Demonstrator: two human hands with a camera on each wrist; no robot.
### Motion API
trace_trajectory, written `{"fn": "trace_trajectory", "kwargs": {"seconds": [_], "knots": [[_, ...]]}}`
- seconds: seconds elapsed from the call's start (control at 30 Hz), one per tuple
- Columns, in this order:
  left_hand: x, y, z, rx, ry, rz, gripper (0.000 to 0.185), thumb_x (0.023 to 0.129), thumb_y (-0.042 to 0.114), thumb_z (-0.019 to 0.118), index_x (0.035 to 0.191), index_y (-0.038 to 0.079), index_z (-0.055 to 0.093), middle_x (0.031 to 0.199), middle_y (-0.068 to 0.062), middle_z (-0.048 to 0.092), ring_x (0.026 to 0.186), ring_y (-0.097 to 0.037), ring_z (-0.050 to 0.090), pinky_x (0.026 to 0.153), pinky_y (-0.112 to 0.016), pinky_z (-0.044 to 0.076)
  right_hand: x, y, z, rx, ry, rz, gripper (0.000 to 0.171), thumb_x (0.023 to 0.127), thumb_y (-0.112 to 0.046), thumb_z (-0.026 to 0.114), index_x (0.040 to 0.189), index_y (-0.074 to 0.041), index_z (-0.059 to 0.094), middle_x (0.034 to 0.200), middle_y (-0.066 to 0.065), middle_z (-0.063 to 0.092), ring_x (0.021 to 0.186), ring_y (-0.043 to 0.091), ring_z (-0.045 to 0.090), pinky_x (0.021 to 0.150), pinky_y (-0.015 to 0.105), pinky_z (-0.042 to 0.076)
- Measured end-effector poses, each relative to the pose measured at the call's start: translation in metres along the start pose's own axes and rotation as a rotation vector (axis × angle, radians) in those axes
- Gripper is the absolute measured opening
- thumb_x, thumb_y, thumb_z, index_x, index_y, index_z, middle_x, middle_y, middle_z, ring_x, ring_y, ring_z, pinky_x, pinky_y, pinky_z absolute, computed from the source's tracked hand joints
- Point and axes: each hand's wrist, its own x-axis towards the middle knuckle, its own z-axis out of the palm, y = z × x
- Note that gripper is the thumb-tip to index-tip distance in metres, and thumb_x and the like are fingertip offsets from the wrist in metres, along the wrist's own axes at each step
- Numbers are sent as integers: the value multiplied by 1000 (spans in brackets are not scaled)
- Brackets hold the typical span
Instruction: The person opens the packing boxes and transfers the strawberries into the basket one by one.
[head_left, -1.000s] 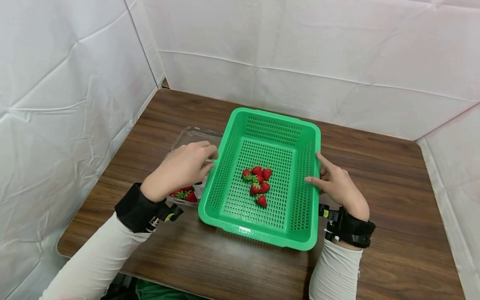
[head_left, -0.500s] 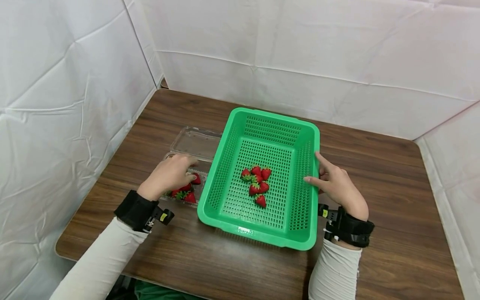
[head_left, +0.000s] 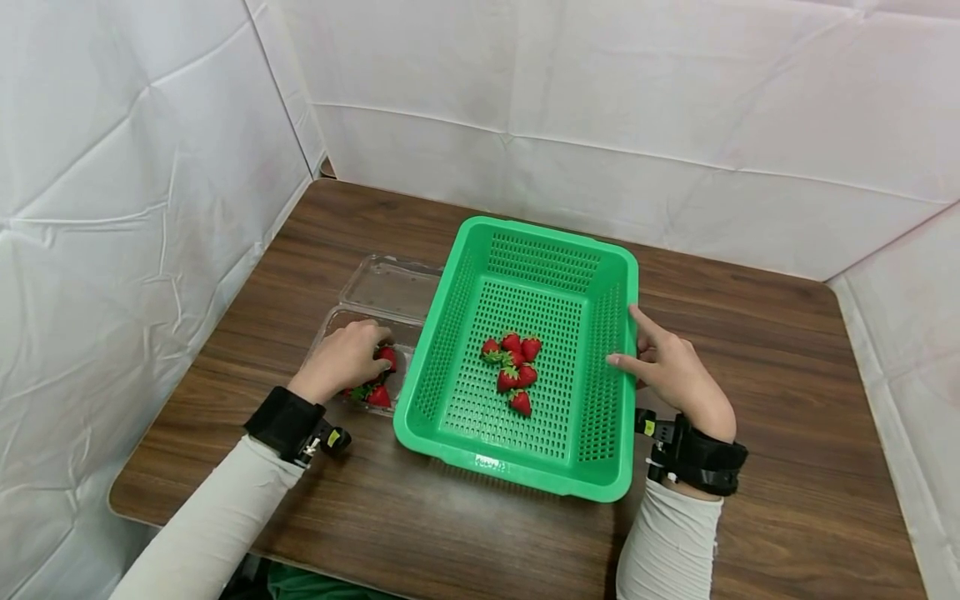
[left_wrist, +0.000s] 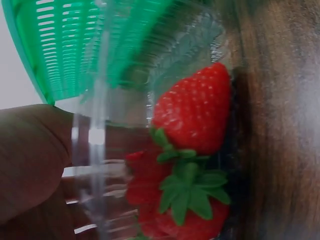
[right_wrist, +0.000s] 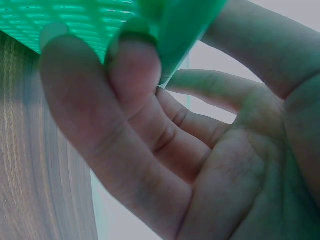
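A green perforated basket (head_left: 542,230) stands in the middle of the table with several strawberries (head_left: 513,367) on its floor. My right hand (head_left: 660,362) grips its right rim (right_wrist: 175,30), thumb inside and fingers under the edge. Left of the basket lies a clear plastic clamshell (head_left: 390,287) with its lid open. My left hand (head_left: 345,358) is down in the clamshell's tray, fingers curled round a strawberry (head_left: 387,357). In the left wrist view more strawberries (left_wrist: 195,110) lie behind the clear wall, next to the hand (left_wrist: 30,160).
The dark wooden table (head_left: 787,400) is closed in by white cloth walls (head_left: 637,100) at the left, back and right. The basket's left side touches or nearly touches the clamshell. Bare tabletop lies in front and to the right.
My left hand has dropped from the basket's left rim down into the clamshell tray and closed on a strawberry. The right hand and the basket have stayed put.
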Motion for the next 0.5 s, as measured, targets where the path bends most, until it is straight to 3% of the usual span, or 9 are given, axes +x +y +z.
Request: {"fn": "trace_trajectory", "kwargs": {"seconds": [0.3,0.5], "knots": [[1,3,6,-9,101,75,15,83,7,72,97,1,69,88,-13,63,77,-25,60,67,-38,50,-1,0,-1,13,1,8,83,96,-33,61,157,-18,6,105,14,57,73,15,67,73,33,54],[-3,4,5,-44,104,80,18,84,5,71,101,0,69,91,-15,62,80,-27,60,70,-39,50,1,1,0,13,-2,6,84,96,-35,60,157,-18,5,104,14,56,72,15,67,72,33,54]]}}
